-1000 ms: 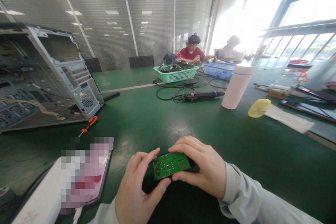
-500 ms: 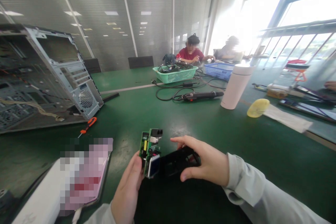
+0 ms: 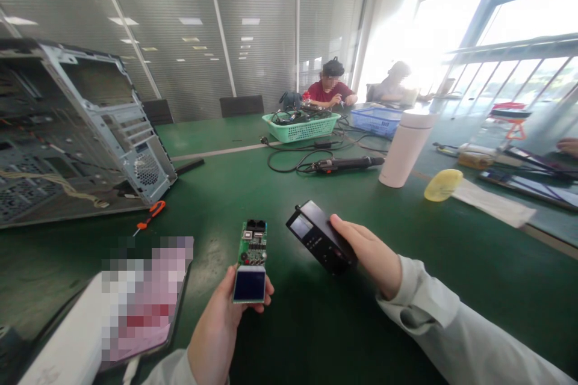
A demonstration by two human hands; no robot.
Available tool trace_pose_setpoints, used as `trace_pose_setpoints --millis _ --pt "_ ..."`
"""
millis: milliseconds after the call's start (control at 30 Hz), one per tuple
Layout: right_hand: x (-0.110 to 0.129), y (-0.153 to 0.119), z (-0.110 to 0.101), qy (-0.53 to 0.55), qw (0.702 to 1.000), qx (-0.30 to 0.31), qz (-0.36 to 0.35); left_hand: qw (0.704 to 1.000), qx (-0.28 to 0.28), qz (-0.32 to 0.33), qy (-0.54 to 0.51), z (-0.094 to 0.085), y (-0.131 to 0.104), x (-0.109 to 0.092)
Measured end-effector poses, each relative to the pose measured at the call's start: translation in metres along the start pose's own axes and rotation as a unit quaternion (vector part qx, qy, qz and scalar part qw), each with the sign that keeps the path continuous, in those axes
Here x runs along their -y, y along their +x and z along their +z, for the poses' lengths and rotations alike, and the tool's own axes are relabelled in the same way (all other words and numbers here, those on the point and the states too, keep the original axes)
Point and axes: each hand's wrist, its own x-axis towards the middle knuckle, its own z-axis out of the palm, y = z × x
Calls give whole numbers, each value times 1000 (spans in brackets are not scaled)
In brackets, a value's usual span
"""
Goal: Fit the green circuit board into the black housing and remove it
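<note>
In my left hand (image 3: pixel 221 322) is a green circuit board (image 3: pixel 253 248) with a small dark display at its lower end and black connectors at the top. Its component side faces me, and my fingers wrap round the lower edge. My right hand (image 3: pixel 368 252) grips a black plastic housing (image 3: pixel 318 240), tilted, with a window in its front panel near the upper left end. Board and housing are apart, both held above the green table (image 3: pixel 289 337). The right fingers behind the housing are hidden.
An open computer case (image 3: pixel 139 132) stands at left, with an orange-handled tool (image 3: pixel 156 209) beside it. A phone (image 3: pixel 153 307) lies near left. Farther back are an electric screwdriver (image 3: pixel 347 164), a pink bottle (image 3: pixel 406 150), a green basket (image 3: pixel 302 127) and two people.
My left hand has turned the circuit board so its display and components face me. My right hand has raised and turned the black housing, showing its front panel.
</note>
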Motion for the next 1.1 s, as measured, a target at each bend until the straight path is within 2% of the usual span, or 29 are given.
trace_pose_setpoints --millis 100,200,267,333,367,433,500,567,600,633,667,733,767,833,933,1000,1100 --pt "-1 -4 11 117 984 93 98 1000 -7 3 0 -2 3 3" --pt "-5 -8 21 280 917 193 208 1000 -14 3 -4 -4 6 7" --pt "-9 -9 26 326 887 233 229 1000 -19 8 -10 -6 7 9" --pt "-12 -9 29 334 880 253 221 1000 -24 13 -16 -7 8 10" --pt "-13 -9 30 326 887 255 207 999 -25 14 -18 -8 8 10" --pt "-14 -8 28 244 935 218 138 999 -25 16 -21 -10 11 11" --pt "-14 -7 22 126 981 139 51 999 -26 16 -22 -13 14 12" --pt "-13 -7 7 -4 999 30 -36 999 -30 15 -20 -14 17 14" --pt "-14 -8 -4 -85 993 -29 -79 999 -34 15 -19 -15 18 15" --pt "-16 -9 -17 -178 972 -89 -122 999 -39 15 -18 -15 19 15" --pt "-19 -11 -32 -285 933 -148 -164 999 -44 15 -16 -14 19 16" --pt "-29 -14 -67 -469 826 -237 -202 998 -53 16 -13 -12 18 14" --pt "-36 -17 -86 -526 786 -262 -190 998 -55 15 -12 -10 17 13" --pt "-53 -22 -124 -601 727 -299 -139 999 -52 13 -8 -5 11 6" --pt "-82 -31 -175 -645 683 -336 -62 999 -35 13 -1 1 0 -5" --pt "-100 -36 -202 -652 672 -350 -43 999 -31 13 2 4 -6 -10" --pt "-120 -42 -225 -658 668 -344 -53 997 -71 15 7 8 -10 -10"
